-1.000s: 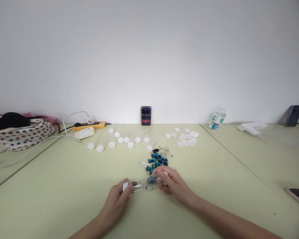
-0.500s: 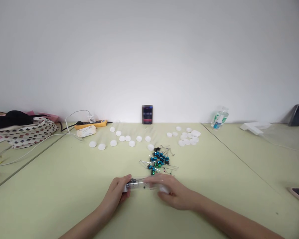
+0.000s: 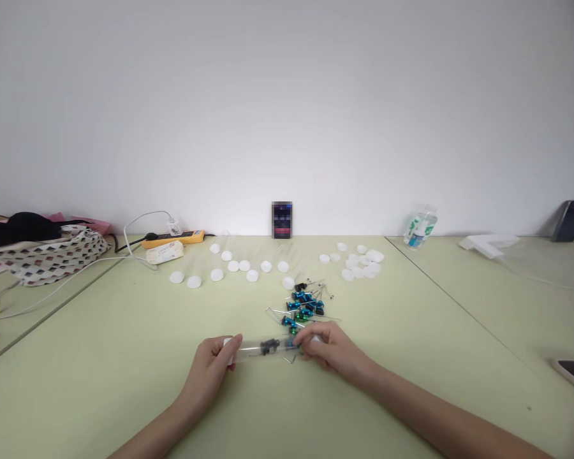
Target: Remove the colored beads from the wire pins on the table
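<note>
Left hand [image 3: 210, 366] closed around the capped end of a clear tube [image 3: 263, 347], white cap hidden in the fingers; tube lies level, just above the table [image 3: 100, 357], running 9-to-3 o'clock between both hands. Right hand [image 3: 332, 350] pinches the other end with fingertips curled in, so each end has its own grip and the tube is steadied along its length. Inside, dark and blue parts sit mid-tube toward the right; held flat, they appear to stay put rather than slide. At 12 o'clock from the right hand, just beside it, a heap of blue components [image 3: 303, 306] with wire leads. Further out at 12, loose white caps [image 3: 242, 268] in a row; a second cluster [image 3: 358, 261] at 1 o'clock.
</note>
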The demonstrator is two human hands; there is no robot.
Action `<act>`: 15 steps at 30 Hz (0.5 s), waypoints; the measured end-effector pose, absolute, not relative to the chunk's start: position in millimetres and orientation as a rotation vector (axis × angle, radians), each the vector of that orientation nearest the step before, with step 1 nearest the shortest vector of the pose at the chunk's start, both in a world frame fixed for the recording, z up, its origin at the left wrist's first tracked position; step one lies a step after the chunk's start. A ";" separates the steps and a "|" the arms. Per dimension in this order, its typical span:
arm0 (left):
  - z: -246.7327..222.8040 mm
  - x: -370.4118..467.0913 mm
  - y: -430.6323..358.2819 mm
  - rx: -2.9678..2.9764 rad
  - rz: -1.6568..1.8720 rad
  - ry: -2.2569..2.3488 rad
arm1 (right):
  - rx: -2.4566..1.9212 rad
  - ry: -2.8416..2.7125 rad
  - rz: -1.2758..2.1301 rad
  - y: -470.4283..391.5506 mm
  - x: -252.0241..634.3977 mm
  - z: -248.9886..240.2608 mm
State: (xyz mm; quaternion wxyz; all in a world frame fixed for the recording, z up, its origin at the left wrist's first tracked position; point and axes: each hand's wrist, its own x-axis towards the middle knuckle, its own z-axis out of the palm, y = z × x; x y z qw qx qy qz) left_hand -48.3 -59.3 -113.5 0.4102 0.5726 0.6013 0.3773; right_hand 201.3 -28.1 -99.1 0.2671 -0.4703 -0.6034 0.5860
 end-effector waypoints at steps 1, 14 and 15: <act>-114.6 -50.9 -58.2 1.445 0.969 1.519 | -1.298 -1.585 1.584 -28.1 201.4 -100.8; -115.7 -108.7 -36.9 1.488 1.322 1.744 | -1.239 -1.509 1.604 -27.8 203.1 -109.7; -115.5 -115.2 -34.6 1.460 1.369 1.807 | -1.205 -1.496 1.622 -28.5 204.1 -107.8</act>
